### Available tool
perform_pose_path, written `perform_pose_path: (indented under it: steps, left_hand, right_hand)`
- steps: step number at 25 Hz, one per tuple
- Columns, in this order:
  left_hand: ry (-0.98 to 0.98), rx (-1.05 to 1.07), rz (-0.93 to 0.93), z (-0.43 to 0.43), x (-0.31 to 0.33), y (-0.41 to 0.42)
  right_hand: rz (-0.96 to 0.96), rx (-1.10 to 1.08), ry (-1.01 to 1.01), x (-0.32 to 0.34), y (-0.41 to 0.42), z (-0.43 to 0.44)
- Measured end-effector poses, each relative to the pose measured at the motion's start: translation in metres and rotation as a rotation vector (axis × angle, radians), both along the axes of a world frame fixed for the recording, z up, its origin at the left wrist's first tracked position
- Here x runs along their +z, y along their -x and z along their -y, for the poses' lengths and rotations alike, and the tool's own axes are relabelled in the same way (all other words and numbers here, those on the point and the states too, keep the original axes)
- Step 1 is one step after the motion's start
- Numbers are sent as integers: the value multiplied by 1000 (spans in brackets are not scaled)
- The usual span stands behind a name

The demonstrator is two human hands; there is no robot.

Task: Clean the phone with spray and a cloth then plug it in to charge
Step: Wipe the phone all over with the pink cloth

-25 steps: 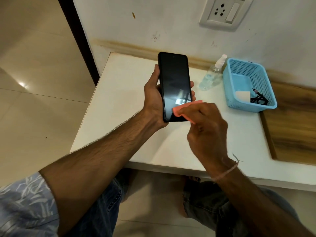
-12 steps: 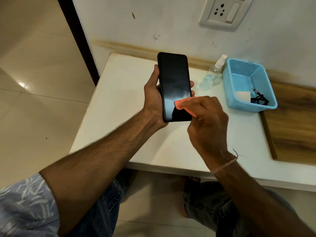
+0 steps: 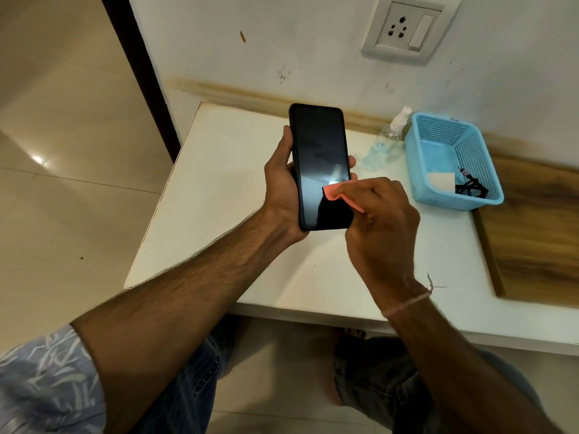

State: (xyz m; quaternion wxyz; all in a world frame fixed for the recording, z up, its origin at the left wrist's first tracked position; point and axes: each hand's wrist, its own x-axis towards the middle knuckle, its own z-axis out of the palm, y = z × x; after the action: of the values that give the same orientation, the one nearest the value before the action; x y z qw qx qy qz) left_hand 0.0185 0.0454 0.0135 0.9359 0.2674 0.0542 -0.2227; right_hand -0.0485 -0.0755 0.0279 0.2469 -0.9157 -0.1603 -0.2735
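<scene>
My left hand point(image 3: 280, 189) grips a black phone point(image 3: 316, 151) upright above the white table, screen facing me. My right hand point(image 3: 380, 227) pinches a small pink cloth point(image 3: 333, 192) and presses it against the lower right of the screen. A clear spray bottle point(image 3: 385, 142) with a white nozzle lies on the table to the right of the phone, leaning against the blue basket point(image 3: 482, 158). Inside the basket lie a white charger block point(image 3: 441, 182) and a black cable point(image 3: 470, 187). A white wall socket point(image 3: 407, 28) is above.
The white table point(image 3: 225, 195) ends at its left edge beside a tiled floor point(image 3: 62, 151). A wooden board point(image 3: 539, 233) covers the table's right part. My knees in jeans are below the front edge.
My right hand has slid the pink cloth a little up the lower screen. The phone in my left hand has barely moved.
</scene>
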Motion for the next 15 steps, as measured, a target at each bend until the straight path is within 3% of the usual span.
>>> perform_pose_path:
  steps: [4,7,10,13,15]
  left_hand:
    - [7,-15,-1,-1,-1,1]
    - [18,-2,-5,-3,-2,0]
    - [-1,-14,0,-5,-4,0]
    - [12,-2,2,-4,-4,0]
    - [5,-8,0,-3,-3,-1]
  right_hand:
    - [-41,138,77,-4,7,-1]
    - [-30,7,7,0,3,2]
    - [-47,148,90,-5,12,2]
    - [-43,-29,10,-2,6,9]
    - [-20,20,61,-5,10,4]
